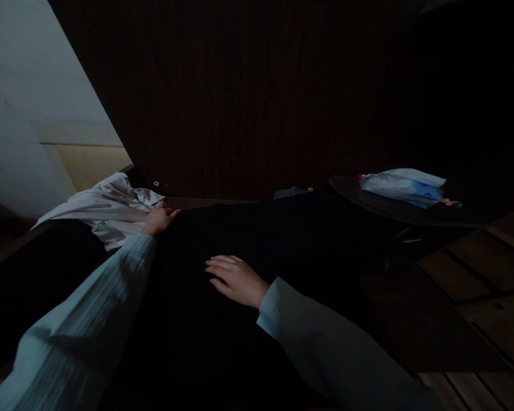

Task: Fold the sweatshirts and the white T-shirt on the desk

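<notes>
dim room. right hand [239, 279] palm down, fingers loosely spread over black cloth [248, 231]. left hand [157, 220] at its far left edge, beside crumpled pale cloth [111, 202], grip unclear. dark wood panel [240, 103] behind; white-blue packet [405, 186] on dark ledge [360, 200], right.

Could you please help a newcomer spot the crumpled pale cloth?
Find the large dark-brown wooden panel. Near its lower left corner, beside the person's left hand, lies the crumpled pale grey cloth. Its light colour sets it apart from the black fabric alongside.
</notes>
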Tool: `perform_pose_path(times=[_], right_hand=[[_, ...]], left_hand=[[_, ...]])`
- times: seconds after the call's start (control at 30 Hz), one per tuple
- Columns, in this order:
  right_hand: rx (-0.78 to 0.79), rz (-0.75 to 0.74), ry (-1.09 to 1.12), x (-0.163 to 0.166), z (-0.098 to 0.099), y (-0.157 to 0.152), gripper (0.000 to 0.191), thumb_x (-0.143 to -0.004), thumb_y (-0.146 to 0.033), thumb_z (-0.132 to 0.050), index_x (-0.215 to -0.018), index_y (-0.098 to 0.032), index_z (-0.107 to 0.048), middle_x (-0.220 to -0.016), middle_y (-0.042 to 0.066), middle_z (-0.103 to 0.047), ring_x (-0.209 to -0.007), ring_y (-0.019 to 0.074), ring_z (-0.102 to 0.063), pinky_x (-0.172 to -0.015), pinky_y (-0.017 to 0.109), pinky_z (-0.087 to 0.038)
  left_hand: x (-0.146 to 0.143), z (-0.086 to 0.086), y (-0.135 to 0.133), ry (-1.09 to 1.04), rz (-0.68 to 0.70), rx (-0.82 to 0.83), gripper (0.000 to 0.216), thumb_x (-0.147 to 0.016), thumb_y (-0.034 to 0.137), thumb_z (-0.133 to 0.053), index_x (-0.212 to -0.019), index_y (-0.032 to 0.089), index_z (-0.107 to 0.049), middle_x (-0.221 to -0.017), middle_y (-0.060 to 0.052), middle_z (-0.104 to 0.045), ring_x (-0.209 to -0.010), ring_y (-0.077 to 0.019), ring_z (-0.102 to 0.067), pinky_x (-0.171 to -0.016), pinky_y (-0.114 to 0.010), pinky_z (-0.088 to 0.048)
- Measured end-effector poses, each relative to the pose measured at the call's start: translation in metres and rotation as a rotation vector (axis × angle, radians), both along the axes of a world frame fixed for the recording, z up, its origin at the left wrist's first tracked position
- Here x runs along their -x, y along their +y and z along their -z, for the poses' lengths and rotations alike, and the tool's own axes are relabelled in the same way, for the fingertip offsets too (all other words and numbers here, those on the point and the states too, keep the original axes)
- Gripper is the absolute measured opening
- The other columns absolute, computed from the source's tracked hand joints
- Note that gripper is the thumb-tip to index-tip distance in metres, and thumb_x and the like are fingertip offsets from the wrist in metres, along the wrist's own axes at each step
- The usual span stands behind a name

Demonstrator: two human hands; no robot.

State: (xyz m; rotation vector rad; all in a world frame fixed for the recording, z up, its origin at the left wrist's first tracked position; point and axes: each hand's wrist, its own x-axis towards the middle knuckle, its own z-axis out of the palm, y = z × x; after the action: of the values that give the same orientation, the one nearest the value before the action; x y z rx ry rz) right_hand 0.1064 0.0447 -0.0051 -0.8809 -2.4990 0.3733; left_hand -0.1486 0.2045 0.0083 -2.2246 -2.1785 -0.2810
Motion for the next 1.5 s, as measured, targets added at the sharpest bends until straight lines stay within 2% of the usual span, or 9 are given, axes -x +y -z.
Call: perform_pose_path(times=[0.2, 0.3, 0.53, 0.7, 0.93, 1.13, 1.3, 1.4, 1.5], right_hand=[[0.021, 0.007, 0.001, -0.001, 0.0, -0.001, 0.028, -0.085, -0.027, -0.045, -0.111, -0.02, -0.055, -0.123, 0.005, -0.054, -0.117, 0.0156, -0.043, -0.097, 0.034, -0.036], [0.02, 0.026, 0.002, -0.002, -0.002, -0.002, 0.03, -0.085, -0.027, -0.045, -0.112, -0.019, -0.054, -0.126, 0.006, -0.05, -0.12, 0.0168, -0.04, -0.097, 0.035, -0.037], [0.023, 0.035, -0.023, -0.001, -0.001, -0.001, 0.032, -0.085, -0.028, -0.045, -0.114, -0.017, -0.054, -0.128, 0.006, -0.049, -0.121, 0.0177, -0.04, -0.098, 0.035, -0.037], [0.02, 0.045, -0.023, -0.001, -0.002, -0.001, 0.031, -0.084, -0.026, -0.047, -0.112, -0.018, -0.055, -0.125, 0.006, -0.052, -0.118, 0.0176, -0.043, -0.098, 0.035, -0.037], [0.004, 0.044, -0.021, 0.0, 0.0, -0.001, 0.03, -0.084, -0.025, -0.046, -0.111, -0.016, -0.056, -0.124, 0.006, -0.053, -0.118, 0.0177, -0.043, -0.097, 0.034, -0.038], [-0.01, 0.043, -0.041, -0.001, -0.001, -0.001, 0.031, -0.085, -0.026, -0.045, -0.112, -0.016, -0.055, -0.124, 0.006, -0.052, -0.118, 0.0176, -0.042, -0.097, 0.033, -0.038], [-0.029, 0.044, -0.032, 0.0, 0.001, 0.0, 0.031, -0.085, -0.026, -0.044, -0.111, -0.017, -0.055, -0.123, 0.005, -0.053, -0.117, 0.0171, -0.043, -0.097, 0.034, -0.037], [-0.034, 0.04, -0.016, 0.0, 0.003, 0.001, 0.03, -0.085, -0.027, -0.044, -0.111, -0.017, -0.055, -0.122, 0.006, -0.054, -0.116, 0.0168, -0.043, -0.096, 0.034, -0.038], [-0.032, 0.041, -0.008, 0.0, 0.004, 0.001, 0.029, -0.084, -0.026, -0.046, -0.11, -0.017, -0.056, -0.121, 0.006, -0.055, -0.116, 0.0169, -0.044, -0.096, 0.033, -0.038]], left_hand=[[0.007, -0.001, 0.012, -0.125, -0.053, 0.178, 0.047, -0.076, 0.052, -0.029, -0.051, 0.019, -0.052, -0.057, -0.008, -0.056, -0.07, -0.024, -0.059, -0.062, -0.029, -0.045], [0.01, -0.002, 0.015, -0.189, -0.086, 0.205, 0.046, -0.074, 0.054, -0.031, -0.049, 0.02, -0.05, -0.049, -0.005, -0.052, -0.061, -0.0217, -0.057, -0.055, -0.027, -0.043], [0.009, -0.002, 0.012, -0.195, -0.118, 0.184, 0.041, -0.077, 0.049, -0.032, -0.059, 0.019, -0.053, -0.063, -0.005, -0.059, -0.071, -0.0214, -0.059, -0.063, -0.027, -0.044], [-0.004, 0.004, -0.001, -0.021, -0.111, -0.048, 0.038, -0.08, 0.042, -0.031, -0.084, 0.014, -0.056, -0.092, -0.015, -0.06, -0.087, -0.0268, -0.057, -0.075, -0.034, -0.044], [-0.018, -0.006, -0.025, 0.136, -0.114, -0.303, 0.041, -0.085, 0.035, -0.024, -0.095, 0.008, -0.053, -0.1, -0.016, -0.057, -0.1, -0.0282, -0.049, -0.084, -0.036, -0.038], [-0.027, -0.009, -0.03, 0.102, -0.195, -0.079, 0.054, -0.086, 0.039, -0.016, -0.094, 0.007, -0.06, -0.091, -0.02, -0.062, -0.087, -0.0313, -0.058, -0.07, -0.038, -0.042], [-0.026, -0.013, -0.021, 0.114, -0.2, 0.085, 0.054, -0.086, 0.04, -0.021, -0.094, 0.006, -0.063, -0.094, -0.021, -0.063, -0.091, -0.0331, -0.058, -0.072, -0.039, -0.043], [-0.025, -0.012, -0.017, 0.116, -0.185, 0.135, 0.054, -0.084, 0.044, -0.023, -0.098, 0.008, -0.061, -0.098, -0.02, -0.063, -0.094, -0.0333, -0.057, -0.074, -0.039, -0.043], [-0.028, -0.007, -0.022, 0.145, -0.173, 0.087, 0.057, -0.082, 0.048, -0.025, -0.105, 0.006, -0.055, -0.101, -0.021, -0.062, -0.095, -0.0334, -0.056, -0.076, -0.039, -0.042]])
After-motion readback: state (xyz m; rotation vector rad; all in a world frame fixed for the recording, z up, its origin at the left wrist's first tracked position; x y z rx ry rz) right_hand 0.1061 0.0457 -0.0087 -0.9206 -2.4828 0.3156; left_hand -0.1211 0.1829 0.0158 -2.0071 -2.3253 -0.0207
